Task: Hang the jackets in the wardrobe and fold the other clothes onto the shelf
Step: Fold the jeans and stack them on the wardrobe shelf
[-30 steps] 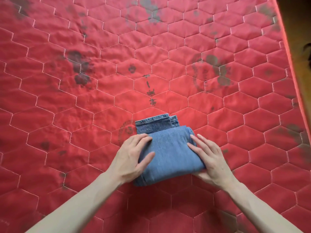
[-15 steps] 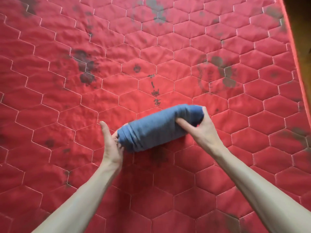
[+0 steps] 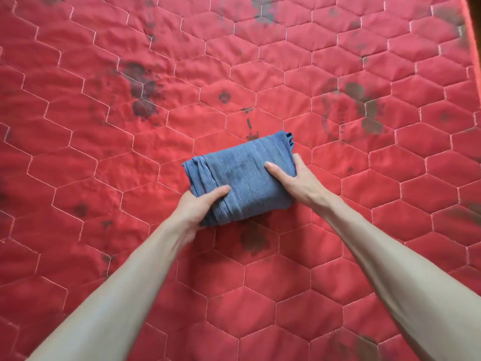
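Note:
A folded pair of blue jeans (image 3: pixel 244 175) forms a compact bundle in the middle of the view, above a red quilted mattress (image 3: pixel 104 126). My left hand (image 3: pixel 197 207) grips the bundle's near left corner, thumb on top and fingers underneath. My right hand (image 3: pixel 291 178) grips its right end, thumb lying across the top and fingers hidden below. Whether the bundle touches the mattress is unclear.
The red mattress has hexagon stitching and several dark stains, such as a dark stain (image 3: pixel 141 87) at the upper left. Its right edge (image 3: pixel 472 27) shows at the top right, with dark floor beyond. No wardrobe or shelf is in view.
The jeans lay flat under both hands, then were lifted and turned as a roll. Now both hands hold the bundle lower and nearer, gripping its two ends.

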A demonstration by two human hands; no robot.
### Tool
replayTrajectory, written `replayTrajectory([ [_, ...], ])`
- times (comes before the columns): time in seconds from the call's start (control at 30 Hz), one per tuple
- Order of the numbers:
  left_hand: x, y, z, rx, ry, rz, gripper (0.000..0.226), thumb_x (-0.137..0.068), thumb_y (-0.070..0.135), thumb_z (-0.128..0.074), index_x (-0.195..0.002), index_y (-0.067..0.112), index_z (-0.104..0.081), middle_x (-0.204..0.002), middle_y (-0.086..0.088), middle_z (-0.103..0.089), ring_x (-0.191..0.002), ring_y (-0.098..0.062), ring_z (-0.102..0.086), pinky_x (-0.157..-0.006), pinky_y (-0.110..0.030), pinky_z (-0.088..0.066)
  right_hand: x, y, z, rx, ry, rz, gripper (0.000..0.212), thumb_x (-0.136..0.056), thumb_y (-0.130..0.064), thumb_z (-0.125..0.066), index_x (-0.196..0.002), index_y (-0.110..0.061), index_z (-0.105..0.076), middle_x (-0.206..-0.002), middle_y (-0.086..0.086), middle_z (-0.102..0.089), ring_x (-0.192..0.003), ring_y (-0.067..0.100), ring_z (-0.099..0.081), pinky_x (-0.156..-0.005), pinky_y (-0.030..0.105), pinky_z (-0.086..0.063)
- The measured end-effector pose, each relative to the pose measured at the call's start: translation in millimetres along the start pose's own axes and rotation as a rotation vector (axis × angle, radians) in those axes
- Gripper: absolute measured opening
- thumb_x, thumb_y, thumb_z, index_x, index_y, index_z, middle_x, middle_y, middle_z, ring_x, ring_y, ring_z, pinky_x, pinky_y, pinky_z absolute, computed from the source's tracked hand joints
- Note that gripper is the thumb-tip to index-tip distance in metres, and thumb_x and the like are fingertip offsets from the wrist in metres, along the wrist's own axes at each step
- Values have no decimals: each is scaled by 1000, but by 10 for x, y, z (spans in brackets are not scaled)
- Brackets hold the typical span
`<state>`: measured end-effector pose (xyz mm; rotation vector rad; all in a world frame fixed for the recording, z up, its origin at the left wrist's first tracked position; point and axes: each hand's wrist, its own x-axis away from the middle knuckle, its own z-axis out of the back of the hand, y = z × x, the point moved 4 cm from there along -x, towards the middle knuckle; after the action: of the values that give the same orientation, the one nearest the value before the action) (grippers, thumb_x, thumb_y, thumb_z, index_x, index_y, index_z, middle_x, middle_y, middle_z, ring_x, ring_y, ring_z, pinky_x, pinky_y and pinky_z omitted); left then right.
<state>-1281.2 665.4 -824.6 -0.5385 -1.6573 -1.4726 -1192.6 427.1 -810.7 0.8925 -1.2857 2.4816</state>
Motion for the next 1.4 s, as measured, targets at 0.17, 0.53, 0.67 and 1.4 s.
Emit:
replayTrajectory([
  [0.17, 129, -60, 137, 113, -158, 89, 52, -78, 24, -85, -127, 17, -68, -113, -6, -79, -88, -21, -77, -68, -42, -63, 266, 40, -111, -263, -82, -95, 50, -89, -62, -71, -124, -33, -50, -117, -6, -70, -98, 16, -74, -70, 44, -65],
  [0.53, 1164, 74, 458, 224, -181, 57, 51, -77, 29, -83, -123, 10, -70, -115, -13, -78, -98, -29, -77, -89, -52, -62, 1229, -340, -127, -565, 91, 202, 33, -94, -24, -77, -119, -16, -57, -110, -5, -75, -100, 9, -72, -83, 27, -58],
  [0.67, 1964, 298, 526, 249, -176, 43, 41, -85, 26, -77, -123, 11, -70, -113, -14, -78, -92, -26, -78, -70, -39, -64, 1887, -767, 125, -526, 83, 277, 31, -95, -21, -75, -120, -15, -57, -104, -11, -74, -98, 5, -71, -81, 19, -54],
  [1.4, 6264, 777, 1863, 475, 83, -131, 45, -83, 36, -83, -118, 10, -73, -110, -21, -77, -101, -39, -74, -90, -64, -57, 5096, -3168, 278, 262, -473, 635, 77, -74, -22, -92, -120, -34, -30, -78, 7, -76, -54, 25, -72, -45, 31, -50],
])
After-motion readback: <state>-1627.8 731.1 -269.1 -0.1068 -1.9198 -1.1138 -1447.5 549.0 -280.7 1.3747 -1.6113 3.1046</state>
